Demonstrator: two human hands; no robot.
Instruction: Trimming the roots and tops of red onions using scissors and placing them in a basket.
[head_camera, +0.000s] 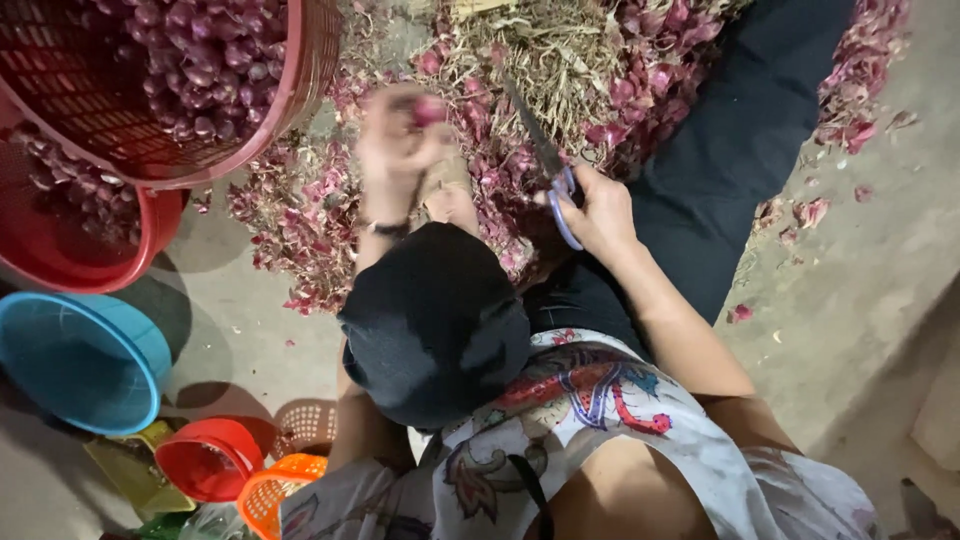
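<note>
Patterned cloth over my chest and my dark-trousered knee (435, 320) fill the near view. Beyond the knee, my left hand (395, 150) is closed around a small purple shallot (430, 110), pinched at the fingertips and blurred. My right hand (600, 210) is curled through the loops of the scissors (548, 165), whose blades point up and away, seemingly parted, just beside the shallot but not touching it. I judge I am mid-trim: next the blades must meet the bulb's end squarely, clear of my fingers. Around both hands lie purple skins (300, 215) and dry stalks (545, 60). At far left a red basket (300, 80) of trimmed bulbs sits over a red tub (150, 225), with a blue bowl (85, 360) nearer me. Motion blur hides which end of the shallot faces the blades.
</note>
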